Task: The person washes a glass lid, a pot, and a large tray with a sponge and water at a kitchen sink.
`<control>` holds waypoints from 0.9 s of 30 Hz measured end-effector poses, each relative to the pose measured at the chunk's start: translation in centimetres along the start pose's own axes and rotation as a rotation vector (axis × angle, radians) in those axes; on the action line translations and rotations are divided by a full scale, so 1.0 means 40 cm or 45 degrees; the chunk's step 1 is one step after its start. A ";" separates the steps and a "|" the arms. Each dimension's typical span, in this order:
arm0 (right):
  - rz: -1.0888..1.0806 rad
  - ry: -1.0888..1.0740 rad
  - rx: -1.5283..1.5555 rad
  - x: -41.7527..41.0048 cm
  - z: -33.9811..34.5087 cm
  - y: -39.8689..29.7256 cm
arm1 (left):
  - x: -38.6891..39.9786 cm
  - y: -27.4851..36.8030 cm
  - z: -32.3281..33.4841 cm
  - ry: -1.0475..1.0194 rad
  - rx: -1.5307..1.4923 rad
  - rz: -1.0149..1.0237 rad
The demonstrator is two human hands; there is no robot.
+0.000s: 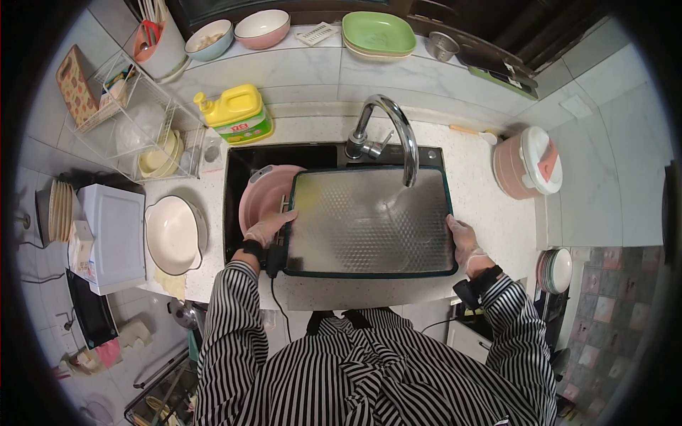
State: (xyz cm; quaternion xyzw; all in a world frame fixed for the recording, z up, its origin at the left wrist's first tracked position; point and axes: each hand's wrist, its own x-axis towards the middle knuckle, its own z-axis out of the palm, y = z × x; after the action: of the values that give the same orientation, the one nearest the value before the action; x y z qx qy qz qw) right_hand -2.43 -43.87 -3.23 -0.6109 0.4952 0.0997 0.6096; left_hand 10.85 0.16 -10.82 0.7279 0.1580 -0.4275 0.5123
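A rectangular metal board with a dark green rim and a dimpled surface (367, 221) lies between my hands, over the right part of the dark sink (282, 154). My left hand (269, 229), in a clear glove, grips its left edge, thumb on top. At its right edge my right hand (462, 237), also gloved, holds on with the fingers partly hidden. The chrome faucet (407, 128) arches above the board's upper part. A pink plastic basin (266, 191) sits in the sink on the left, partly covered by the board and my left hand.
A yellow detergent jug (240, 114) stands behind the sink. Left on the counter are a cream pot (175, 234) and a white wire rack (154, 101). A pink lidded container (519, 162) stands at right. Bowls and green trays (378, 33) line the sill.
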 end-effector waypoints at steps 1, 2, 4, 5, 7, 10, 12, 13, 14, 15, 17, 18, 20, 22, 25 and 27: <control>0.006 0.008 0.009 0.011 -0.005 0.013 | -0.028 0.013 -0.010 -0.108 -0.107 -0.131; -0.008 -0.025 -0.032 0.031 -0.008 0.032 | -0.062 0.023 -0.016 -0.120 -0.221 -0.138; -0.049 -0.100 -0.113 0.077 -0.005 0.068 | -0.063 -0.018 -0.036 -0.189 -0.453 -0.030; 0.039 -0.119 -0.165 0.099 -0.021 0.087 | -0.077 -0.003 -0.027 -0.205 -0.512 0.032; 0.013 -0.218 -0.139 0.189 -0.023 0.153 | -0.086 -0.006 -0.044 -0.142 -0.413 0.068; 0.033 -0.242 -0.133 0.211 0.046 0.161 | -0.109 -0.011 -0.062 -0.046 -0.485 0.144; 0.041 -0.298 -0.087 0.264 0.067 0.188 | -0.123 -0.003 -0.062 -0.008 -0.509 0.164; 0.044 -0.260 -0.123 0.289 0.085 0.203 | -0.139 0.008 -0.061 0.047 -0.549 0.186; 0.049 -0.221 -0.158 0.312 0.096 0.216 | -0.153 0.019 -0.057 0.094 -0.578 0.158; 0.055 -0.223 -0.147 0.335 0.105 0.227 | -0.163 0.024 -0.051 0.096 -0.566 0.154; -0.131 -0.282 -0.272 0.377 0.104 0.248 | -0.167 0.039 -0.031 0.117 -0.539 0.336; -0.151 -0.280 -0.299 0.426 0.074 0.273 | -0.177 0.062 -0.014 0.090 -0.522 0.333; -0.046 -0.287 -0.181 0.378 0.121 0.245 | -0.215 0.062 -0.015 0.130 -0.528 0.251; -0.002 -0.246 -0.116 0.312 0.140 0.197 | -0.226 0.051 -0.009 0.172 -0.533 0.262; 0.031 -0.175 -0.140 0.276 0.130 0.175 | -0.216 0.027 -0.008 0.180 -0.523 0.313; 0.081 -0.200 -0.116 0.274 0.117 0.176 | -0.213 0.021 -0.010 0.162 -0.509 0.348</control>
State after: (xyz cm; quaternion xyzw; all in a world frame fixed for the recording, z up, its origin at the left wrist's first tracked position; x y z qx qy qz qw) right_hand 0.09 -43.59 -16.84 -0.6123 0.4601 0.1891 0.6145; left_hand 6.61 1.92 -3.58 0.6521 0.1714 -0.2678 0.6883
